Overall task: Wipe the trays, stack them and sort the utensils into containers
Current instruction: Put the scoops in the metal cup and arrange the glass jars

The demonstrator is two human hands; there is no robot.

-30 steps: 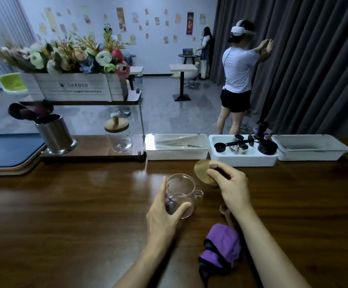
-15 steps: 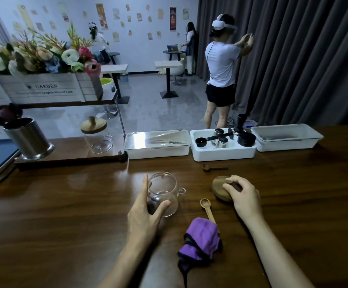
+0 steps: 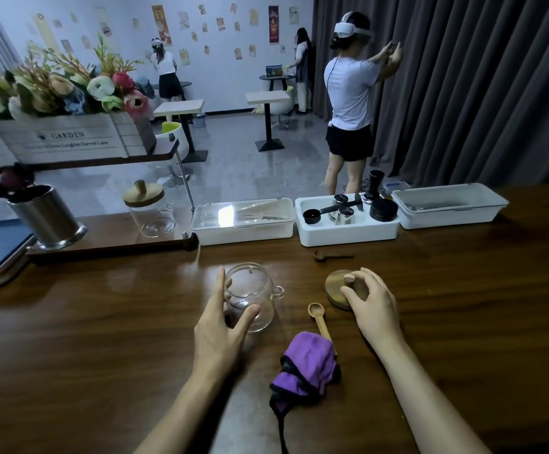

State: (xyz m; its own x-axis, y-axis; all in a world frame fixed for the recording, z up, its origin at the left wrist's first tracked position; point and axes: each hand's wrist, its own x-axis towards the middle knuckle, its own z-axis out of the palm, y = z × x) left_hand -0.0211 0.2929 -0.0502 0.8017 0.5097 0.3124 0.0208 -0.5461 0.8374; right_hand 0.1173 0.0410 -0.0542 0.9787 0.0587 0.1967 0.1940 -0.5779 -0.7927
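Nearby, dark glossy wooden table (image 3: pixel 102 339) before grey curtains (image 3: pixel 482 93)

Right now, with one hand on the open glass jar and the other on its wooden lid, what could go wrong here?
1. The left hand holds the glass jar only from one side; a nudge could tip or slide it on the glossy table.
2. The light wooden spoon has its handle tucked under the purple cloth, so pulling the cloth might flick it away.
3. The wooden lid lies flat under the right hand; the dark spoon behind it could get knocked.
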